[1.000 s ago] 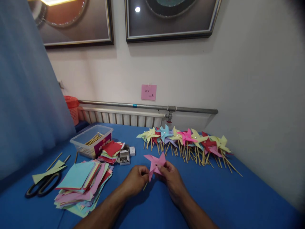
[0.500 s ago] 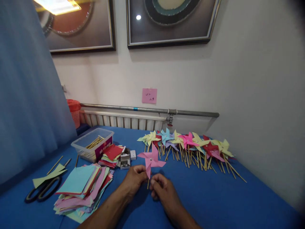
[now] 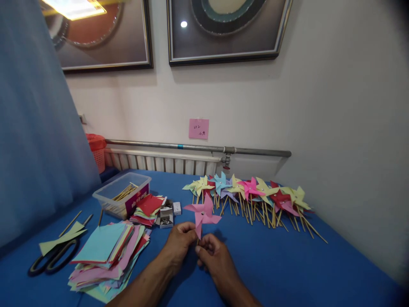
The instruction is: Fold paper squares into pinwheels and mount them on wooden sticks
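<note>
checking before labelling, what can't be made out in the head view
Head view:
Pink pinwheel: lower end hidden by the right hand.
Scissors: partly under pale green paper.
Framed pictures: cut off by the top edge.
Metal bits: too small to identify.

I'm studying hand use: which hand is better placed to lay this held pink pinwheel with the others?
Probably the right hand: it is at the lower part of the pink pinwheel, and the other pinwheels lie mostly toward its side. The left hand is farther from most of them.
</note>
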A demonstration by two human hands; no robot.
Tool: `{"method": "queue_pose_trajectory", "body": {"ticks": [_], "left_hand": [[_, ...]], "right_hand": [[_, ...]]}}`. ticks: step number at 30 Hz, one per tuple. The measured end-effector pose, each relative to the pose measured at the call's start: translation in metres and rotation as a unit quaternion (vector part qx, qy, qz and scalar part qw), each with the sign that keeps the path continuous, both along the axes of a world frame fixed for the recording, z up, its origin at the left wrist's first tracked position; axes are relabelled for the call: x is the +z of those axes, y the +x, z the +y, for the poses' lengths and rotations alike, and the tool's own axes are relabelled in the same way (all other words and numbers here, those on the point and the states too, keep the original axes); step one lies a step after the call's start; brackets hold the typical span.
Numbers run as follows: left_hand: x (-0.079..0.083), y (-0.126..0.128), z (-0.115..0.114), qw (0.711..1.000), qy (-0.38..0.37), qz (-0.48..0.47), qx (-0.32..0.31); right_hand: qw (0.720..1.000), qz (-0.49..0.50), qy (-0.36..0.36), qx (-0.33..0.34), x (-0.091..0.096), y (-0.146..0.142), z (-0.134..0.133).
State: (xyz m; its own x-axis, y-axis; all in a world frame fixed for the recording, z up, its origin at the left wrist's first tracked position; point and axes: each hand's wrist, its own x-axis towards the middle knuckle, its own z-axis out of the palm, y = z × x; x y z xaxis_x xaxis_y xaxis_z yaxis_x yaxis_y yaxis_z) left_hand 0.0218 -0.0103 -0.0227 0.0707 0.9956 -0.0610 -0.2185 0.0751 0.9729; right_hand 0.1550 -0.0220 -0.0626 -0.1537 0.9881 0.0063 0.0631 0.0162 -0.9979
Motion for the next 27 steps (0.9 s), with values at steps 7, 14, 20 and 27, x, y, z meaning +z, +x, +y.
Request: {"method": "queue_pose_trajectory", "body": {"ticks": [7,14,20,27], "left_hand": [[-0.004,0.005,-0.001,0.998,-0.034,-0.048,-0.011],[0.001,-0.001,0.0,0.996,0.056,0.05,0.046],[-0.011,0.001,0.003,0.981,0.103,0.148,0.074],[0.001,-0.023,0.012,0.976,0.087,0.137,0.148]], "right_hand": [[1.0,0.016,-0.005,-0.003,-0.002,0.0,0.001],[0.999,-0.013,0.031,-0.027,-0.001,0.006,0.003],[0.997,-0.044,0.064,-0.013,0.0,0.006,0.0],[0.998,-0.061,0.032,-0.009,0.004,0.005,-0.002]]}}
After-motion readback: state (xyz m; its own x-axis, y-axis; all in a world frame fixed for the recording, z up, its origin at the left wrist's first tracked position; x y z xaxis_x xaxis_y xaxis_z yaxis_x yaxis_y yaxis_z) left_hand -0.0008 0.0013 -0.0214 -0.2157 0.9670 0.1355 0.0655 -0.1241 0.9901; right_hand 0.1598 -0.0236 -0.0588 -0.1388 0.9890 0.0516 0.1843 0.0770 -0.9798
